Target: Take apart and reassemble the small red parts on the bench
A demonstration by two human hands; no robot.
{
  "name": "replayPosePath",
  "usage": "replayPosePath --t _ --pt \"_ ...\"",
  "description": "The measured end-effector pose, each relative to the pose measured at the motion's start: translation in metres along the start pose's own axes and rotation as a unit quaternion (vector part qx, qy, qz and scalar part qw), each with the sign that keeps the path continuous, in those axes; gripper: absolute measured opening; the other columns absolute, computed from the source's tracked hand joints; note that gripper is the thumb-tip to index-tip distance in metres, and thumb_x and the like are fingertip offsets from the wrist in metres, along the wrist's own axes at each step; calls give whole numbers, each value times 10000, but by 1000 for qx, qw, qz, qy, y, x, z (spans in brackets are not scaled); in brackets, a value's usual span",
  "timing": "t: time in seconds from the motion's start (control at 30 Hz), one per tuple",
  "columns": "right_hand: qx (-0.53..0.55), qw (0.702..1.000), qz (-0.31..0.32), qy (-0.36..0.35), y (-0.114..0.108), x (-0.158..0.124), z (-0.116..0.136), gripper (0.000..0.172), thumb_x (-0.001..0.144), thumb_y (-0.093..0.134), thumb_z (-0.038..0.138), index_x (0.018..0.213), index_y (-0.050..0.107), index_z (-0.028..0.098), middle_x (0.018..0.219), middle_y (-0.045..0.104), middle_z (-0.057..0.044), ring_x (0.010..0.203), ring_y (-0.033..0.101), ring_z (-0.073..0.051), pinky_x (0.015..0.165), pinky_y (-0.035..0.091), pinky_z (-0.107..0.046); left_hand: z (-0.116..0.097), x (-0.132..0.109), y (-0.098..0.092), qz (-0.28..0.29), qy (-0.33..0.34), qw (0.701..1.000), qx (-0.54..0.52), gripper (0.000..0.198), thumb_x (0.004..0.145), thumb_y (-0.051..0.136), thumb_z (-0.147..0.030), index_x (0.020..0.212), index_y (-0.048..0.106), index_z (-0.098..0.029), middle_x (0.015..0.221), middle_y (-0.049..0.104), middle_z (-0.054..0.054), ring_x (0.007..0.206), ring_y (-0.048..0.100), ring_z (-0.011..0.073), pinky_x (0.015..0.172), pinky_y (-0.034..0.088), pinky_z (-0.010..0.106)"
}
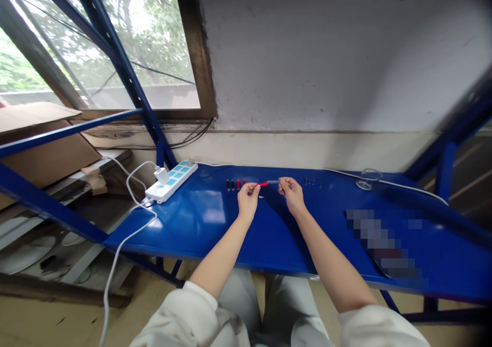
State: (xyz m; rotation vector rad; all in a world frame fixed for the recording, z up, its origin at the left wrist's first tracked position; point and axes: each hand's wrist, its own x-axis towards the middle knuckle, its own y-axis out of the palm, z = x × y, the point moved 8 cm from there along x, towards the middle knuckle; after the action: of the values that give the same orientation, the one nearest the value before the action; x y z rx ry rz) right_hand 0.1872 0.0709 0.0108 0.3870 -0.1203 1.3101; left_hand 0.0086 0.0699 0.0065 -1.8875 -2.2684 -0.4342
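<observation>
My left hand (248,200) pinches a small red cylindrical piece (263,184) above the blue table. From its right end a thin, pale rod-like piece (272,182) runs across to my right hand (291,193), whose fingers are closed around its other end. Whether it is a small screwdriver I cannot tell. Just left of my left hand, small black cylinders (230,185) and red cylinders (241,183) stand in a row. A tiny pale part (261,197) lies beneath the hands. Several tiny metal parts (310,181) sit beyond my right hand.
A white power strip (172,182) with a plugged-in adapter lies at the table's left end, its cable hanging over the edge. Toward the right are a clear round dish (364,185) and a blurred dark object (378,242). The wall borders the blue table (192,229) behind.
</observation>
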Motion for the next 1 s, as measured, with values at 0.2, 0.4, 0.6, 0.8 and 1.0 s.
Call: replayPosePath --t 0.2,0.4,0.6,0.8,1.0 --pt "23 1000 12 2 3 -1 2 265 714 591 425 782 529 176 534 455 50 459 377 -64 467 315 -224 6 -1 1 9 -67 997 -31 233 697 608 -322 813 577 -123 752 642 69 607 571 110 537 418 214" --pt "56 995 62 47 11 -2 -6 293 679 625 436 766 529 173 508 453 60 433 361 -56 453 300 -219 7 -2 12 75 -87 991 -76 280 684 629 -345 838 584 -116 761 660 83 541 547 88 471 356 190" --pt "-5 989 137 60 25 -9 -6 326 705 580 481 797 516 174 544 517 44 447 421 -67 462 322 -217 5 -5 18 106 -80 989 -57 300 677 639 -366 837 567 -123 737 657 72 519 558 95 470 376 196" --pt "-85 974 207 19 43 -17 -4 304 711 576 456 824 521 179 618 582 13 515 509 -97 536 413 -249 -12 -1 7 52 17 998 -20 290 720 597 -360 925 595 -155 768 612 36 530 545 79 540 455 217" --pt "-220 957 177 -68 47 -16 -3 204 719 565 387 768 560 189 715 593 -14 642 551 -126 635 455 -278 -20 -3 9 81 52 995 27 284 749 566 -334 978 629 -180 864 610 57 610 560 92 574 467 219"
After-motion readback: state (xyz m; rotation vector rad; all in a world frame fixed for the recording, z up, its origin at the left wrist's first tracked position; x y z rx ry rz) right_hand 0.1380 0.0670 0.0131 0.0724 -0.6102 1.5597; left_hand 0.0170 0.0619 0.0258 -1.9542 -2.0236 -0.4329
